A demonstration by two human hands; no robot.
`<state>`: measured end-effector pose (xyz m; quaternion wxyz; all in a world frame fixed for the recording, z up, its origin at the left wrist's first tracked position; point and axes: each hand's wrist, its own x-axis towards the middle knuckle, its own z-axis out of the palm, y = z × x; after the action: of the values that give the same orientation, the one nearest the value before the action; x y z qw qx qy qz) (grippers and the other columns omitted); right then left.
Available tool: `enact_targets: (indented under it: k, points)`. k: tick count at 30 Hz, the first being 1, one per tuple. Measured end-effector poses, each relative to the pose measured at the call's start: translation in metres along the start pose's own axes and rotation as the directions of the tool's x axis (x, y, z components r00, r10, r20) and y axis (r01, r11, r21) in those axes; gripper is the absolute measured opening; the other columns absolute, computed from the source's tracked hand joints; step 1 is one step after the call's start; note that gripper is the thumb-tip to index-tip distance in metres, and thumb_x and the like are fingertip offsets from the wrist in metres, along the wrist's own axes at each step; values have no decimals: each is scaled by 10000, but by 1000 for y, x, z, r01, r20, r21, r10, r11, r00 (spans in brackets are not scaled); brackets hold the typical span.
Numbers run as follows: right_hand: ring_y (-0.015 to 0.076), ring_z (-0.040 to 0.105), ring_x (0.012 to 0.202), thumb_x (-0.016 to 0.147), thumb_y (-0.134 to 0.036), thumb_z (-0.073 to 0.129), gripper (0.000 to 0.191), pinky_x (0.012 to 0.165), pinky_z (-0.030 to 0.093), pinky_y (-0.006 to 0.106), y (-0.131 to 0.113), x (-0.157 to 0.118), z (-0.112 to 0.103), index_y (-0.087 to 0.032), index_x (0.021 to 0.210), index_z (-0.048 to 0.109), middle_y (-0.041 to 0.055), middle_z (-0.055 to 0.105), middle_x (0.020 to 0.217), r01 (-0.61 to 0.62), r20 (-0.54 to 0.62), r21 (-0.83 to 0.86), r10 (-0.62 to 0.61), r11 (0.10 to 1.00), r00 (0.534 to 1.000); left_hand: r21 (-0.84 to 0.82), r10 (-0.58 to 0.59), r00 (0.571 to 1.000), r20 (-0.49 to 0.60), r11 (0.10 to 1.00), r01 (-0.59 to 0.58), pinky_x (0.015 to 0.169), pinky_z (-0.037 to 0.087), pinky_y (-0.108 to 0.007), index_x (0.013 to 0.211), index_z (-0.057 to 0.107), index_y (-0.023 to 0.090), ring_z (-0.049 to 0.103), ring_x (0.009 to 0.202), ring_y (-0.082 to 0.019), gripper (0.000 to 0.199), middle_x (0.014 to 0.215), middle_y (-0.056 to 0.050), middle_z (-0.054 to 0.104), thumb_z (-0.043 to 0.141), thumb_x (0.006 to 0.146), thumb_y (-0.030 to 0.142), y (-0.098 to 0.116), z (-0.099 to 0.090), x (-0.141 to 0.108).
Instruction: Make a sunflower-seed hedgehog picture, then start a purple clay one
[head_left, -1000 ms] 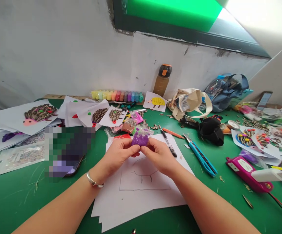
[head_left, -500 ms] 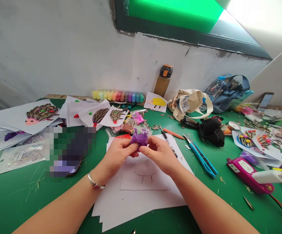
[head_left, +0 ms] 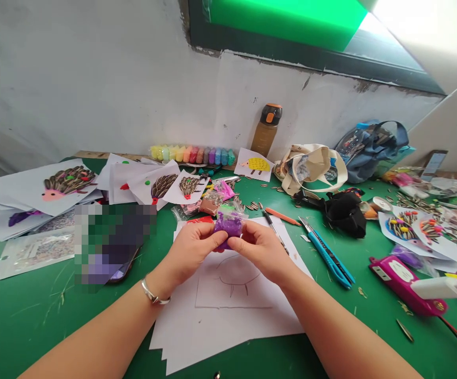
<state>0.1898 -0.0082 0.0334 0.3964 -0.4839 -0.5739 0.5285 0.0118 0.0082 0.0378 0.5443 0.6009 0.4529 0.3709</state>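
Between my two hands is a small clear bag of purple modelling clay (head_left: 228,225), held up over the paper. My left hand (head_left: 197,245) pinches its left side, and my right hand (head_left: 262,247) grips the right side with thumb and fingers. A silver bracelet (head_left: 155,295) circles the left wrist. Under the hands lies a stack of white paper (head_left: 228,329), the top sheet bearing a pencil drawing of a rounded body with legs inside a frame. A black pen (head_left: 278,234) rests on the paper's right edge.
A blue utility knife (head_left: 329,258) and an orange stick (head_left: 282,216) lie to the right, near a magenta glue gun (head_left: 404,284). Seed-covered hedgehog pictures (head_left: 70,184) are piled at left. Clay packs (head_left: 192,155), a bottle (head_left: 267,129) and a cloth bag (head_left: 311,166) stand along the wall.
The clay bag has turned a little in my fingers, so more of its purple face shows, and both thumbs have shifted on it. The surrounding things stay put.
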Motion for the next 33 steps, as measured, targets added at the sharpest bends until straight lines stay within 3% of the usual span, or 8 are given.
enact_targets:
  k: [5,10,15,19,27,33]
  points:
    - [192,696,798,799,-325,680,204,786,542,351,-2,-1,1,-184,946,690,35,741,857,-42,81,206,26,978,996,-24,-20,1000,5,1000,20,626,500,-251,697,716,160,585,650,-137,248,672,-6,646,683,795,386,1,1,-2]
    - [167,661,724,792,-307,660,142,706,530,320,5,2,0,-183,852,693,9,711,772,-21,20,147,18,989,1000,-100,-66,994,85,992,75,667,521,-260,781,736,158,625,693,-150,235,730,-19,694,706,796,390,-3,1,-2]
    - [189,657,873,821,-254,623,167,811,532,352,10,2,2,-187,944,714,36,714,924,62,26,76,-64,995,998,-184,-83,987,139,977,108,793,553,-302,875,751,168,682,833,-187,231,885,-39,753,734,782,379,-6,1,0]
    - [203,659,919,829,-272,635,207,856,530,374,8,2,5,-193,1000,720,43,711,972,69,26,105,-72,992,997,-162,-94,989,117,980,112,806,574,-344,865,756,142,697,835,-213,254,874,-61,760,724,773,377,-5,2,-2]
    - [157,612,774,767,-296,706,235,714,494,299,0,1,-2,-174,969,709,27,695,875,-32,51,175,23,984,998,-77,-102,994,48,991,105,763,576,-368,850,755,120,700,792,-239,284,811,-76,748,696,776,387,-6,-1,-3]
    - [105,510,633,776,-270,639,120,593,415,246,1,4,-4,-166,807,689,-14,621,722,-23,20,97,22,995,1000,-116,-115,983,140,985,132,734,535,-311,851,729,122,661,774,-197,322,832,-62,730,714,769,433,-8,-1,0]
